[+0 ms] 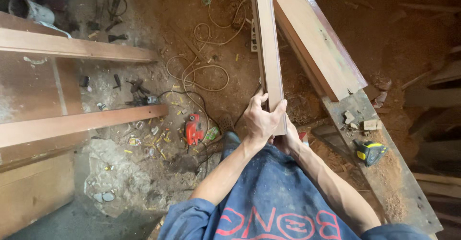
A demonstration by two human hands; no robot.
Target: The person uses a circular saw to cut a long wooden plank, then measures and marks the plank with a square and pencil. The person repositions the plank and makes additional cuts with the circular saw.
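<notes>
A long, light wooden plank [268, 43] runs from my hands up and away toward the top of the view. My left hand [260, 120] wraps around its near end from the left, fingers closed over the top face. Under and behind the plank's near end my right hand [288, 141] grips it, mostly hidden by the plank and the left hand. Both forearms reach out from blue sleeves over a blue shirt.
A wider plank [317, 38] leans to the right over a sawdust-covered bench [394, 182] that carries a yellow tape measure [370, 151] and wood offcuts [360, 121]. On the dirt floor lie a red power tool [194, 128], coiled cables [206, 62] and scattered tools. Wooden frames [72, 48] stand at left.
</notes>
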